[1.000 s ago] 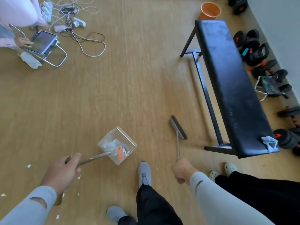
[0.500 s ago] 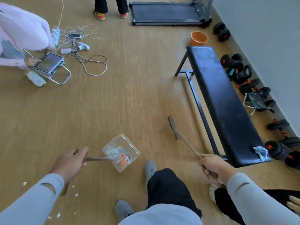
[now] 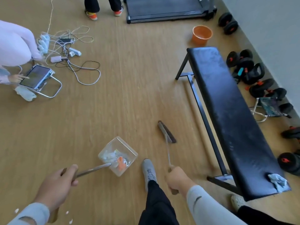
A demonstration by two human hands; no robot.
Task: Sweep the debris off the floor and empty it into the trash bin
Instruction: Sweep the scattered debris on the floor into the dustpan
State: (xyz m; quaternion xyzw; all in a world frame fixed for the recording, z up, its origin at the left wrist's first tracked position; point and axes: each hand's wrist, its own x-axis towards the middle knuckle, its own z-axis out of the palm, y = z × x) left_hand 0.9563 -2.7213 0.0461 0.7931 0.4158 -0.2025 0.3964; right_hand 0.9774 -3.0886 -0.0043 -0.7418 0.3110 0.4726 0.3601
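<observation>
**Debris gathered in the dustpan**

Debris (image 3: 117,159) lies in the clear dustpan (image 3: 118,155), held low over the floor (image 3: 129,88). Left hand (image 3: 56,184) fingers wrap its handle; right hand (image 3: 177,180) grips the broom (image 3: 167,132). Orange bin (image 3: 202,35) stands beyond the bench (image 3: 230,114).

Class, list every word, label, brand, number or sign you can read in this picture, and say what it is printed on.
None can be read.
Tablet: the screen is lit, its content too blurred to read.
Dumbbells: red marks on the ends, too small to read.
Treadmill: no legible marking.
</observation>
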